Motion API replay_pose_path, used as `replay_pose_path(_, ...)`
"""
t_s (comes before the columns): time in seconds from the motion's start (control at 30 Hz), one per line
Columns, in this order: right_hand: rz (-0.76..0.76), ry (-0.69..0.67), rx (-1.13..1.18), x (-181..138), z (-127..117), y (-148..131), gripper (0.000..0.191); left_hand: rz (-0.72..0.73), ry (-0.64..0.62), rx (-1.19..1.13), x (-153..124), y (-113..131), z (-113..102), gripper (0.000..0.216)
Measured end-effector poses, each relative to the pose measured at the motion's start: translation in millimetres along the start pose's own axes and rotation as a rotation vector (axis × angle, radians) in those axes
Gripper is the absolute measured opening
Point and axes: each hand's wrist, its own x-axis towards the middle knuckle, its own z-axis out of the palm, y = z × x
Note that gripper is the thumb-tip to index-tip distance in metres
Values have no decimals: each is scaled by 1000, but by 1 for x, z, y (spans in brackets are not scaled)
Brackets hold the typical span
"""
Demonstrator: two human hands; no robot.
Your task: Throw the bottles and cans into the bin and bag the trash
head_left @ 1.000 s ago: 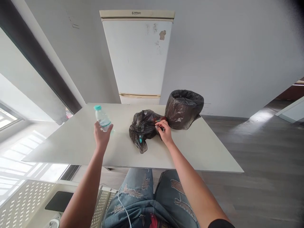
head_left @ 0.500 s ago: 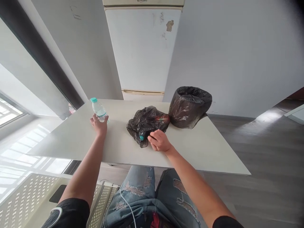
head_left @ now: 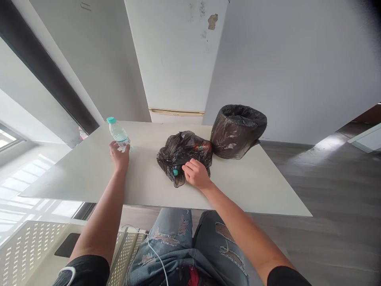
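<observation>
Left hand (head_left: 120, 157) grips bottle (head_left: 118, 133) at ten o'clock from right hand (head_left: 197, 174) (hold unclear), whose tug might tear crumpled bag (head_left: 180, 147).

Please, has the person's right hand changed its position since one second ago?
Yes. Judged against the refrigerator, the right hand has moved to the left and closer to the person's side of the white table.

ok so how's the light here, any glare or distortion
Head view: barred sunlight at far left, glare on the grey floor at right; head view: small highlights on the crumpled black bag; head view: top-right corner darkened, table seemingly stretched wide.
</observation>
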Motion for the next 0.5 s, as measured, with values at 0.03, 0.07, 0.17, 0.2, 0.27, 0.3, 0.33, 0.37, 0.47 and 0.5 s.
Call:
replay_pose_path(0.03,-1,-3,-24,2,-1,1,40,-3,-3,1,0,1,0,70)
replay_pose_path(0.07,-23,-17,-37,5,-1,1,42,-6,12,15,0,3,-1,73)
replay_pose_path(0.17,-130,-102,-68,10,-1,0,48,40,142,78,-7,16,-6,75)
replay_pose_path(0.2,-155,-131,-82,11,0,-1,52,84,178,84,-13,23,-7,67)
replay_pose_path(0.27,-172,-170,-110,12,3,-3,59,194,137,43,-33,40,-8,41)
replay_pose_path(0.3,-171,-185,-122,12,5,-4,63,244,47,0,-46,48,-7,34)
replay_pose_path(0.33,-167,-198,-134,12,6,-5,64,284,-93,-56,-61,56,-4,34)
replay_pose_path(0.37,-161,-208,-148,12,7,-5,65,318,-277,-123,-77,64,-1,39)
replay_pose_path(0.47,-138,-225,-198,12,6,-6,55,470,-746,-257,-118,82,11,55)
replay_pose_path(0.5,-134,-225,-213,12,5,-6,49,511,-820,-264,-126,85,15,58)
